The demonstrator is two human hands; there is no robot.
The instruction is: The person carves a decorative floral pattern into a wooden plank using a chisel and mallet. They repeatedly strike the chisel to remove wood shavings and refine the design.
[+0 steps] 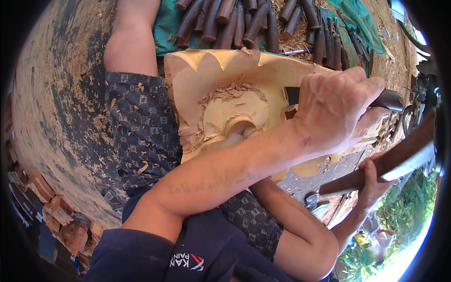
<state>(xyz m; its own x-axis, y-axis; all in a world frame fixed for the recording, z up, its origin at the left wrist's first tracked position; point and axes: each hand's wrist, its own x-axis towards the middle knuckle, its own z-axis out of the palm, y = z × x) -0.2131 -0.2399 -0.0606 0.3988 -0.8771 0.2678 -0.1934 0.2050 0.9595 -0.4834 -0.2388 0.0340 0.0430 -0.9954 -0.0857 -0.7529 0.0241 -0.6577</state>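
Observation:
A pale wood carving (282,70) with a scalloped edge and a hollowed middle lies against my legs. Curled shavings (244,89) ring a raised rounded part inside the hollow. My left hand (333,110) is closed around a chisel (393,100), whose dark handle end sticks out to the right. The chisel's dark blade points left, over the inner wall of the carving; whether its edge touches the wood is hard to tell. Off to the right, my right hand (375,188) grips a dark wooden mallet (345,182), held apart from the chisel. My left forearm hides the carving's near side.
Several dark-handled chisels (235,21) lie in rows on a green cloth (164,30) beyond the carving. Wood offcuts (77,239) are piled at the lower left. Shavings litter the ground. Another person (381,242) shows small at the lower right, near greenery.

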